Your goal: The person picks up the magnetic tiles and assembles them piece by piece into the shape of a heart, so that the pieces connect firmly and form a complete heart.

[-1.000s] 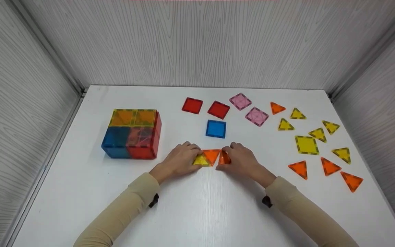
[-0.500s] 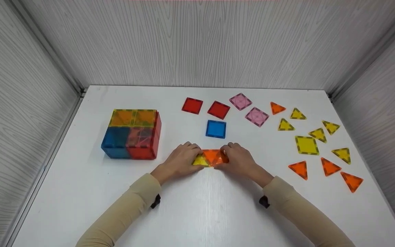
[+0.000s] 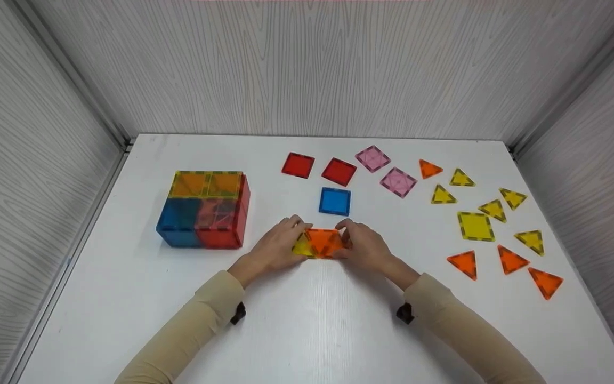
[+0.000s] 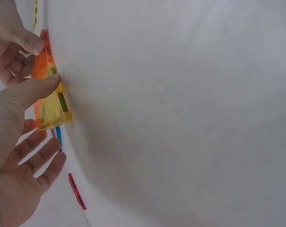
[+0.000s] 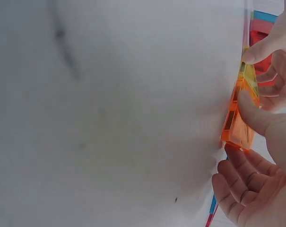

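In the head view three translucent triangle tiles lie edge to edge in a short row between the hands. A yellow triangle tile (image 3: 302,247) forms the left end; my left hand (image 3: 275,244) pinches it between thumb and fingers. Pointing downward in the middle is an orange triangle tile (image 3: 321,239). At the right end my right hand (image 3: 368,246) holds another orange triangle tile (image 3: 334,248), partly hidden by the fingers. The left wrist view has my left thumb over the yellow tile (image 4: 55,106). In the right wrist view, my right thumb presses the orange tile (image 5: 238,125).
A box of blue, red and yellow tiles (image 3: 204,210) stands at the left. Beyond the hands lie a blue square (image 3: 334,201), red squares (image 3: 298,165) and pink squares (image 3: 372,159). To the right are a yellow square (image 3: 476,226) and scattered yellow and orange triangles (image 3: 512,260).
My right hand has brought its orange triangle tile leftward until it meets the middle orange one. Both hands and the row have then shifted slightly left.
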Motion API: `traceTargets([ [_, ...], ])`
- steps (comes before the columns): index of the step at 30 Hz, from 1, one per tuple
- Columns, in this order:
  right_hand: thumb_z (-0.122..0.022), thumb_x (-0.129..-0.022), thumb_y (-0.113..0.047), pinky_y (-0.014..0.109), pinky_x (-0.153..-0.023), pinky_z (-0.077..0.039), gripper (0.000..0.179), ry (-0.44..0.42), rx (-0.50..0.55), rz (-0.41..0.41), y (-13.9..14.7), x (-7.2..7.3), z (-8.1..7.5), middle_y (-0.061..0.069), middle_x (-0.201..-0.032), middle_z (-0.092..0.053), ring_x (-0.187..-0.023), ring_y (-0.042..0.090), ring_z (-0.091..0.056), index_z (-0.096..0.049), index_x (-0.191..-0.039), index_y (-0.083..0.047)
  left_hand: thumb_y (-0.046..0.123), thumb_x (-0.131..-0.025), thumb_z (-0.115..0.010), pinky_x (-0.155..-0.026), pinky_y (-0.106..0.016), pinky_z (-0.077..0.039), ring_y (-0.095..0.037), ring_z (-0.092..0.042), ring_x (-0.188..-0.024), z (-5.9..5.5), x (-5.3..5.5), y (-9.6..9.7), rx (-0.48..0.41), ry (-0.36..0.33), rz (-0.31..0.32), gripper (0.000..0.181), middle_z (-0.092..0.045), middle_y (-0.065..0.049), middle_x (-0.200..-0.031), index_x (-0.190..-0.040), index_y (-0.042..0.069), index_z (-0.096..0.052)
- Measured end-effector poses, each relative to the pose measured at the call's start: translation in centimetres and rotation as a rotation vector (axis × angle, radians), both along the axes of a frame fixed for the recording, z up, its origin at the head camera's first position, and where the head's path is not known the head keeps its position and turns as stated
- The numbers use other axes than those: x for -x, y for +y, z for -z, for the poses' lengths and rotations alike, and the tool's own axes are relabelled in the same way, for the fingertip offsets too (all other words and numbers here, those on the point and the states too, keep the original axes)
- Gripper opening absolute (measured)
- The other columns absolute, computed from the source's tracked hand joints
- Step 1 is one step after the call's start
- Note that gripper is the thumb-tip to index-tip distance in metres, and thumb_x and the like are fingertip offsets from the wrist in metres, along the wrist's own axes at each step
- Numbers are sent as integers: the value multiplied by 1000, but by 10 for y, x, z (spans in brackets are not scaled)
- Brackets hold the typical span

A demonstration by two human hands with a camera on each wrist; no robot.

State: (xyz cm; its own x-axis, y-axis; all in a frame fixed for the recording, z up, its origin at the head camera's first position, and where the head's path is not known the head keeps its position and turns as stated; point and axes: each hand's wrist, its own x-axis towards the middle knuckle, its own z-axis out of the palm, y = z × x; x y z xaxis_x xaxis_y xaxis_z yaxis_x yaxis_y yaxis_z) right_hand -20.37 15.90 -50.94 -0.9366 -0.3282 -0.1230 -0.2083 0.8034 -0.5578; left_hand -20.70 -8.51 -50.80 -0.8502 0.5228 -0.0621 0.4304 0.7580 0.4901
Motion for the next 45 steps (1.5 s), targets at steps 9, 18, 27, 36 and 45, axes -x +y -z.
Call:
traceTargets([
  [9,-79,-95,-17,30,-83,-57,25,-15,164,61,-15,13,-4,7,-107,-72,-92,21,-61,-69,-117,-13,21,-99,-75,-109,-41,-55,-26,-58,-116,-8,8,-11,-16,82,-83,37,-60,-11,-125,-134,11,-65],
  [18,-77,-96,-14,35,-90,-60,18,71,176,1,-30,26,-4,9,-111,-74,-96,23,-64,-74,-113,-9,23,-100,-74,-96,-40,-56,-28,-59,-103,-11,16,-23,1,222,-150,22,-67,-12,-110,-116,9,-72],
  [27,-76,-97,-22,37,-91,-59,18,78,133,-5,-40,40,-3,8,-111,-74,-97,23,-64,-78,-112,-11,25,-100,-73,-100,-42,-55,-29,-59,-106,-12,24,-29,58,232,-175,25,-68,-13,-112,-118,8,-72],
  [36,-76,-98,-22,35,-92,-59,18,82,131,-17,-44,43,-2,7,-112,-73,-98,23,-64,-77,-113,-13,27,-101,-72,-103,-42,-54,-30,-59,-109,-12,27,-32,110,212,-179,28,-68,-13,-115,-122,8,-71],
  [45,-76,-98,-24,38,-97,-59,24,54,136,-6,-39,42,-3,8,-118,-72,-105,24,-64,-74,-120,-14,25,-99,-75,-102,-44,-55,-32,-59,-108,-16,26,-34,88,245,-173,28,-67,-15,-113,-121,7,-70],
])
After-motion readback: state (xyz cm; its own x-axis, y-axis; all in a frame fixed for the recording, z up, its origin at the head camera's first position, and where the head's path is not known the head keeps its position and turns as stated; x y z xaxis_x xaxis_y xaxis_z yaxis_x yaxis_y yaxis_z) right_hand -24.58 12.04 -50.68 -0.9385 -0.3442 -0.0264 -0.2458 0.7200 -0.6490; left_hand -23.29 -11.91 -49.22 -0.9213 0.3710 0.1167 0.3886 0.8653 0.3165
